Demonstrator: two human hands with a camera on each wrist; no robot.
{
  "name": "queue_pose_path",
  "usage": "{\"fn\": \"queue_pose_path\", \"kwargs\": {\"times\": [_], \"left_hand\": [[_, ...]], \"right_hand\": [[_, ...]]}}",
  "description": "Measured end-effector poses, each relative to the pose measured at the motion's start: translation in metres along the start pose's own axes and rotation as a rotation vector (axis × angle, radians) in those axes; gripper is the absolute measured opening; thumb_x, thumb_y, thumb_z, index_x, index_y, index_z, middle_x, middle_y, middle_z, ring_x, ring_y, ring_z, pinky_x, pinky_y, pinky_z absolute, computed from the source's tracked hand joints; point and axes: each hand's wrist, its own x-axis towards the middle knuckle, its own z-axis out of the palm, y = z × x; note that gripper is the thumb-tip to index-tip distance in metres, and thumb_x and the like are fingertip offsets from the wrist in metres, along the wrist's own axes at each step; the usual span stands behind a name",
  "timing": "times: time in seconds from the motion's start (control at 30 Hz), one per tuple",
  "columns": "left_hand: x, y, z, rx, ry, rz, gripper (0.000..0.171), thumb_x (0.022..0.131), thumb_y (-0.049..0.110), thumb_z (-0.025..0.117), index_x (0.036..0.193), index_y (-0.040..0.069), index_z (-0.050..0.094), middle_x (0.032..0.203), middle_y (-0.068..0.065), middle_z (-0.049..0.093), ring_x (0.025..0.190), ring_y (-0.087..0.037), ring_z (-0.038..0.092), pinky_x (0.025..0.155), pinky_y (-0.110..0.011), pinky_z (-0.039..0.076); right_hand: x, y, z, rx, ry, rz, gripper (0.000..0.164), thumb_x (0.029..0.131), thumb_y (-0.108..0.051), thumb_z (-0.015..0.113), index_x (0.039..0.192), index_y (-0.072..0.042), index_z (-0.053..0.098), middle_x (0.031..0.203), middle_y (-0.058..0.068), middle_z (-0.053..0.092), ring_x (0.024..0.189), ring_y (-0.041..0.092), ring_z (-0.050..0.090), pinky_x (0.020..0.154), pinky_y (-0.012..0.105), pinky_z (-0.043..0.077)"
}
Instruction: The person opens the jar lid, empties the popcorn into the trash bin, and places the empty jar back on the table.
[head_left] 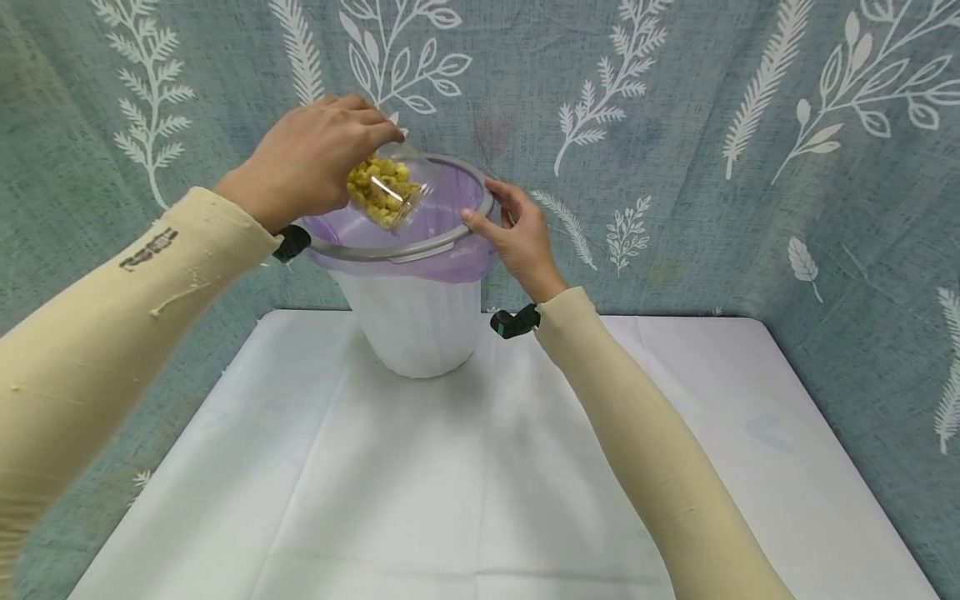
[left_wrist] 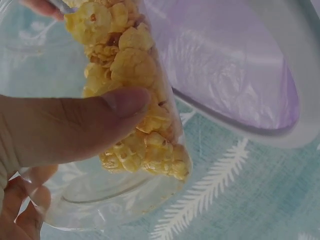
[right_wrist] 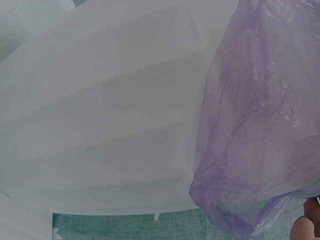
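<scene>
Over the near left part of the trash bin's (head_left: 416,325) opening, my left hand (head_left: 311,158) grips a clear jar (left_wrist: 110,205) from above. The jar is tilted, and yellow popcorn (head_left: 381,190) lies along its lower side. In the left wrist view the thumb (left_wrist: 85,122) presses along the jar wall, with other fingers partly hidden behind it. My right hand (head_left: 525,237) holds the grey rim (head_left: 420,248) at the bin's right side, thumb on the near side. A purple bag (right_wrist: 260,110) lines the bin and folds out under the rim.
The white bin stands upright at the back of a table with a white cloth (head_left: 390,483). Behind and beside the table hangs a blue-green curtain (head_left: 675,233) with white leaf prints. Dark straps sit at both wrists.
</scene>
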Motion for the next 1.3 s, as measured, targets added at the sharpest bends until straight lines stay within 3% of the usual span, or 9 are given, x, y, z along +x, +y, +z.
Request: {"fn": "queue_pose_path", "kwargs": {"times": [0.23,0.53,1.1,1.3], "left_hand": [[0.0016,0.0019,-0.0001,0.019,-0.010,0.011,0.072,0.077,-0.027,0.065,0.145,-0.004,0.056,0.149,-0.026,0.054,0.142,-0.048,0.043,0.123,-0.062,0.029],[0.0035,0.0026,0.0006,0.027,0.010,0.054,0.069,0.078,-0.028,0.063,0.143,-0.006,0.056,0.147,-0.028,0.055,0.141,-0.049,0.043,0.124,-0.060,0.027],[0.0062,0.0054,-0.0001,0.083,0.039,0.110,0.062,0.079,-0.028,0.065,0.137,-0.008,0.059,0.140,-0.029,0.059,0.136,-0.047,0.048,0.122,-0.058,0.032],[0.0078,0.0078,-0.0008,0.113,0.015,0.113,0.066,0.078,-0.026,0.069,0.140,-0.008,0.057,0.142,-0.028,0.058,0.136,-0.048,0.047,0.121,-0.060,0.033]], "right_hand": [[-0.0001,0.0017,0.0006,0.028,0.005,-0.003,0.064,0.097,-0.017,0.078,0.152,0.000,0.050,0.158,0.012,0.049,0.149,0.010,0.040,0.127,0.033,0.028],[0.0000,0.0007,0.0001,0.034,0.001,-0.005,0.065,0.097,-0.016,0.077,0.153,0.001,0.049,0.159,0.012,0.048,0.148,0.009,0.040,0.120,0.017,0.030],[0.0001,0.0012,-0.0006,0.042,0.000,0.000,0.064,0.097,-0.016,0.077,0.152,0.000,0.050,0.159,0.012,0.048,0.148,0.009,0.041,0.121,0.019,0.030],[0.0011,0.0016,-0.0002,0.037,0.000,-0.003,0.064,0.097,-0.016,0.077,0.152,0.001,0.050,0.159,0.012,0.049,0.148,0.009,0.042,0.121,0.019,0.030]]}}
